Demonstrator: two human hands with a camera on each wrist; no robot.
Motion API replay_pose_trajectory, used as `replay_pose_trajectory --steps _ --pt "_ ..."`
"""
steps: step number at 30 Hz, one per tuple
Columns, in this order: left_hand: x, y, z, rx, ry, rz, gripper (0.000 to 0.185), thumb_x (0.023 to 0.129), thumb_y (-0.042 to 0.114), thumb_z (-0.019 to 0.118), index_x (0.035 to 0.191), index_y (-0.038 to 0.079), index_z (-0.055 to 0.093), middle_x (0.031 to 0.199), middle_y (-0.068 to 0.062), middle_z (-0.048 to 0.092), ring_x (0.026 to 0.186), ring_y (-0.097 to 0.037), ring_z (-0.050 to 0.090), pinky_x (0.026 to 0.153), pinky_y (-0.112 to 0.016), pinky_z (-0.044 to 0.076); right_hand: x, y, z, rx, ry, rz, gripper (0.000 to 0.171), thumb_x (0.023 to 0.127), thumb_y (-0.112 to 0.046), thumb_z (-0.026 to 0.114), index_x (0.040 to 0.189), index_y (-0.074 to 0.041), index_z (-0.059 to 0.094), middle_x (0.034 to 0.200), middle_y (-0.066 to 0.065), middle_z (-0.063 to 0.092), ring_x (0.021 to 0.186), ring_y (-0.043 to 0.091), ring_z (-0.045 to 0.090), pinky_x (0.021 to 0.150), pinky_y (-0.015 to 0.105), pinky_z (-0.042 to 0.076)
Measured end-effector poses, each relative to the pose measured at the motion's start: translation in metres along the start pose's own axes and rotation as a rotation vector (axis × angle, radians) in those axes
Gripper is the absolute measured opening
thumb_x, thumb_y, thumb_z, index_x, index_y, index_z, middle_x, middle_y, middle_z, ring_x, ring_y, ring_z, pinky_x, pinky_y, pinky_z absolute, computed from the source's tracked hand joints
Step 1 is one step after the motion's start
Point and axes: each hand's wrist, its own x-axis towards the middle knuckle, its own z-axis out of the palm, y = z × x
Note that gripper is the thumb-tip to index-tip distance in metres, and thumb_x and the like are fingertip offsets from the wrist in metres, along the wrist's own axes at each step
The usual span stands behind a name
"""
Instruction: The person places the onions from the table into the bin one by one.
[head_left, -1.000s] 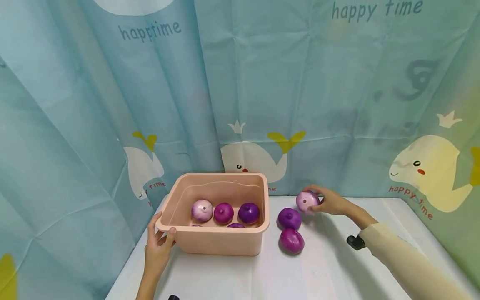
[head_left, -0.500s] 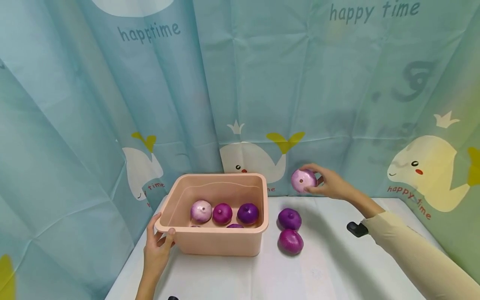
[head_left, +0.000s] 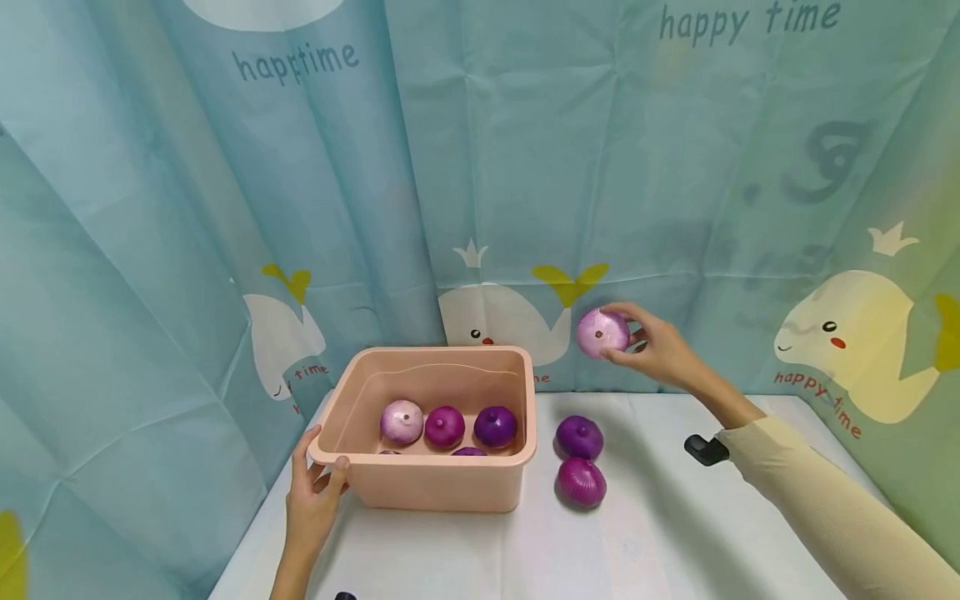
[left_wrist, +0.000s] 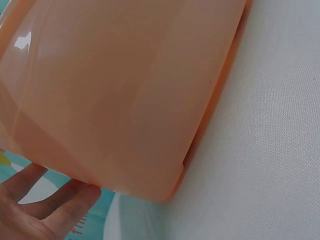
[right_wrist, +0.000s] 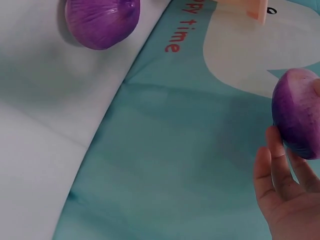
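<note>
My right hand (head_left: 660,352) holds a pale purple onion (head_left: 600,334) in the air above the back of the table, pinched between thumb and fingers. In the right wrist view the same onion (right_wrist: 299,114) shows a darker purple side. At the left, my left hand (head_left: 313,507) grips the near left corner of a pink plastic bin (head_left: 435,487). Its fingers (left_wrist: 75,205) lie against the bin's wall in the left wrist view. Inside the bin sit a pale onion (head_left: 402,422), a magenta onion (head_left: 445,427) and a dark purple onion (head_left: 496,427); others are partly hidden by the front rim.
Right of the bin, a dark purple onion (head_left: 579,437) and a magenta onion (head_left: 582,482) touch each other on the white table (head_left: 570,558). A blue-green curtain (head_left: 525,167) with printed whales hangs directly behind the table and along its sides.
My right hand has lifted the pale onion off the table, raising it and moving it slightly left. The left hand keeps its grip on the bin's corner.
</note>
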Motion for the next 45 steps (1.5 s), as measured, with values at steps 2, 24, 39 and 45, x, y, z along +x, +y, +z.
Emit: replay_pose_trajectory --steps 2,24,39,45 --pt "0.000 -0.001 0.000 0.000 0.000 0.000 0.066 0.104 0.014 0.061 0.160 0.022 0.027 0.153 -0.031 0.041 0.091 0.001 0.064 0.074 -0.025 0.060 0.001 -0.001 -0.001 -0.004 0.002 -0.004 0.063 0.084 -0.015 0.086 0.140 -0.012 0.057 0.128 0.017 0.062 0.084 0.027 0.070 0.071 0.023 0.058" --pt "-0.001 -0.001 -0.001 -0.009 -0.003 -0.030 0.066 0.105 0.016 0.061 0.161 0.024 0.026 0.153 -0.031 0.041 0.091 0.003 0.064 0.075 -0.025 0.060 0.065 -0.063 0.031 0.017 -0.178 -0.142 0.063 0.082 -0.018 0.087 0.139 -0.015 0.059 0.125 0.010 0.065 0.085 0.024 0.069 0.076 0.040 0.060" --pt "0.001 -0.001 -0.001 0.029 -0.006 -0.028 0.067 0.105 0.019 0.062 0.161 0.026 0.026 0.155 -0.028 0.041 0.092 0.006 0.062 0.076 -0.024 0.059 0.102 -0.115 0.107 0.115 -0.305 -0.219 0.061 0.081 -0.017 0.087 0.135 -0.015 0.061 0.123 0.006 0.065 0.104 0.021 0.063 0.078 0.029 0.059" --pt "0.001 -0.002 -0.001 0.029 0.000 -0.014 0.067 0.104 0.018 0.062 0.161 0.025 0.027 0.154 -0.028 0.042 0.092 0.006 0.062 0.075 -0.024 0.059 0.107 -0.127 0.127 0.118 -0.404 -0.204 0.056 0.081 -0.017 0.086 0.132 -0.017 0.062 0.122 0.003 0.065 0.103 0.019 0.063 0.085 0.033 0.057"
